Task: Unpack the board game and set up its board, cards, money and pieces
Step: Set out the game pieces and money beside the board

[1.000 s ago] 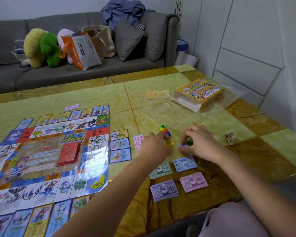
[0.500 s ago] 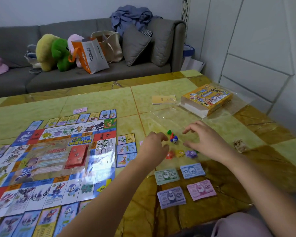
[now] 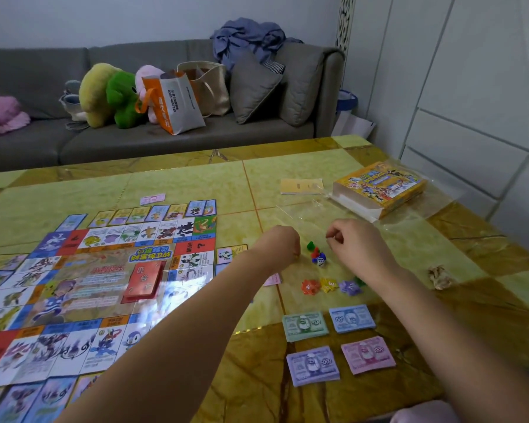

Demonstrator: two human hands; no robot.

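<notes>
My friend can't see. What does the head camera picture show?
A person's left hand and right hand, fingers curled, flank a small heap of colourful plastic game pieces on a yellow marbled table. A colourful printed game board lies left of them; four stacks of paper play money lie nearer the person.

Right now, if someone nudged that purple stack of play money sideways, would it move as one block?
Probably not. The purple stack looks like loose thin notes with uneven edges, so the top ones would likely slide and fan out. The table looks glossy, so the bottom may skid too. Lifted by a corner, the notes would probably droop.
</notes>
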